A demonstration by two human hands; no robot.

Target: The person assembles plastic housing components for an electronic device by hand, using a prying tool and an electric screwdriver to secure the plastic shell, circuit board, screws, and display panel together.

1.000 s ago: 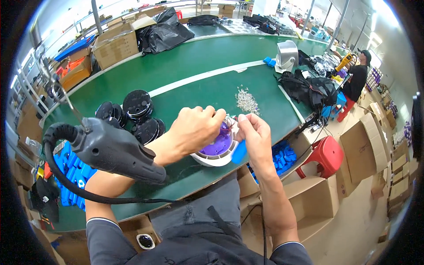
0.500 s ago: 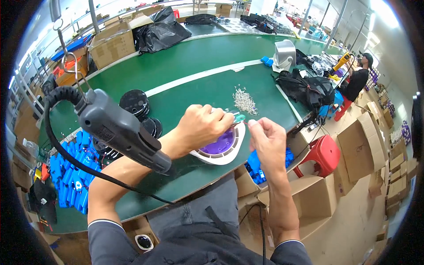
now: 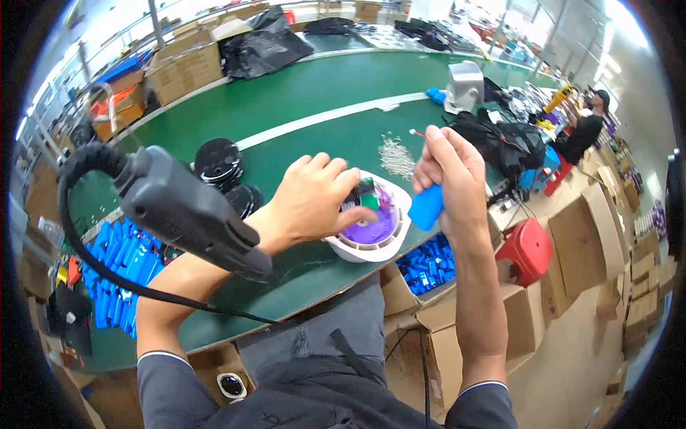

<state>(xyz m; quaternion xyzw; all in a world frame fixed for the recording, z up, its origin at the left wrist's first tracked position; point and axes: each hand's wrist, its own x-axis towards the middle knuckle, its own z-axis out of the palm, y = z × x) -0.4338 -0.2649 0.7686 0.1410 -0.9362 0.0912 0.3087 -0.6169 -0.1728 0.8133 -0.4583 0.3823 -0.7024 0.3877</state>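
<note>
My right hand is closed around a blue wrapped battery pack, raised to the right of a white housing. A thin red lead ending in a small white plug sticks out past its fingertips. The white rounded housing lies on the green bench, with a purple inside and a green circuit board with thin wires. My left hand reaches over the housing's left side, its fingers apart and the thumb over the purple part. Whether its fingertips press on anything is hard to see.
A grey power screwdriver hangs over my left forearm, its cable crossing the bench. Blue packs pile up at left, beside stacked black discs. Loose screws lie beyond the housing. A carton of blue packs and a red stool stand right.
My right hand has risen and now holds a blue battery pack with its lead. My left hand has opened, and the housing's inside with the green board shows more.
</note>
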